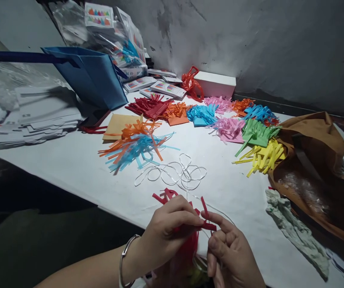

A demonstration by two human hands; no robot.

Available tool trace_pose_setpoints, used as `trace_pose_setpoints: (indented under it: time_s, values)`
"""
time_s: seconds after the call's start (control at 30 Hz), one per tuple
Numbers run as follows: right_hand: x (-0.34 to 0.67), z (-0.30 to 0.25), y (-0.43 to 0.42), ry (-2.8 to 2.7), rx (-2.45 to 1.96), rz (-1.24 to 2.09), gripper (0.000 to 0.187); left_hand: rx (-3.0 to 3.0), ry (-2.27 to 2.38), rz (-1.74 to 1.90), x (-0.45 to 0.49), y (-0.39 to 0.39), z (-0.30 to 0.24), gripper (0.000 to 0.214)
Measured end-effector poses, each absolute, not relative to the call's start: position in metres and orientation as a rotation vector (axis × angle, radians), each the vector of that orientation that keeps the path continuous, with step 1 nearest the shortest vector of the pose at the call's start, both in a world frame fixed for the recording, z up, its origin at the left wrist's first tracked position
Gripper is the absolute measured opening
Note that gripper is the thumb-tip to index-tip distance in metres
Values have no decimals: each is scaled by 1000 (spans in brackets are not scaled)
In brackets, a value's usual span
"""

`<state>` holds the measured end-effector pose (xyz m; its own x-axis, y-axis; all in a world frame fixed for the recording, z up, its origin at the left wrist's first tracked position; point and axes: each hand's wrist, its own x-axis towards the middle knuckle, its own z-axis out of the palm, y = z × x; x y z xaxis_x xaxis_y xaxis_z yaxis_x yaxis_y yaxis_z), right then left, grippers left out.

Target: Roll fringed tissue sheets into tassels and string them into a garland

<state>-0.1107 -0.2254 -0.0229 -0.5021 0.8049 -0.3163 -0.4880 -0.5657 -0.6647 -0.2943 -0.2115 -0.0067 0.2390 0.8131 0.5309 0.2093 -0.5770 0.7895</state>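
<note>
My left hand is closed around a red fringed paper tassel near the front edge of the white table; a bracelet sits on that wrist. My right hand pinches the same red tassel from the right, fingers curled. A thin white ribbon lies in loops just beyond both hands and runs toward them.
Orange and blue fringes lie mid-left. Piles of red, orange, blue, pink, green and yellow fringed paper spread along the back. A blue bag, packets, a white box, a brown bag and a rag surround them.
</note>
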Motion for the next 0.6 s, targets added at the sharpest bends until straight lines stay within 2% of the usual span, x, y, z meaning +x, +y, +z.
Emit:
trace_pose_setpoints:
  time_s: [0.2, 0.4, 0.5, 0.6]
  values:
    - [-111, -24, -228, -767, -997, 1953, 56, 2049, 880, 1330, -292, -211, -6, 28]
    - [-126, -13, -230, -977, -1306, 1379, 37, 2188, 882, 1356, -289, -208, -11, 31]
    - [-124, -21, -221, -1054, -1309, 1075, 36, 2128, 926, 1318, -284, -213, -20, 22]
    - [-99, -31, -208, -820, -1372, 943, 32, 2031, 832, 1147, -281, -222, -30, 7]
